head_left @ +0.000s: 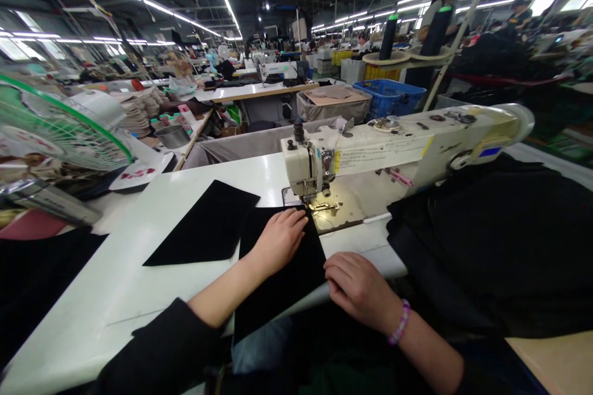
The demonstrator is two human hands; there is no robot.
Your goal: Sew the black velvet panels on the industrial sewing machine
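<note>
A cream industrial sewing machine (393, 142) stands on a white table (139, 271). A black fabric piece (278, 278) lies in front of its presser foot (319, 202). My left hand (278, 237) rests flat on this piece, fingers pointing toward the needle. My right hand (356, 287) presses on the piece's near right edge at the table's front. A second black fabric piece (206, 225) lies flat to the left, touched by neither hand.
A large heap of black cloth (491, 247) covers the table's right side. A green-rimmed fan (50, 129) stands at the left. More black cloth (32, 271) lies at the near left. A person (440, 24) stands behind, beside a blue crate (391, 95).
</note>
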